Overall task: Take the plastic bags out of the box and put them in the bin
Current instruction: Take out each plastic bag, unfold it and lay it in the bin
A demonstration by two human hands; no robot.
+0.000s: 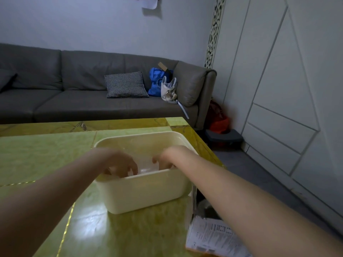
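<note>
A cream plastic box stands on the table near its right edge. Clear plastic bags lie inside it, partly hidden by the near wall. Both my hands reach down into the box. My left hand is on the left side, fingers curled down into the clear plastic. My right hand is on the right side, its fingers also curled into the bags. Both hands are blurred and their fingertips are partly hidden behind the box wall.
The green and yellow table ends just right of the box. Below that edge stands an open cardboard box with a printed flap. A grey sofa with a cushion and bags is behind; white cabinets stand on the right.
</note>
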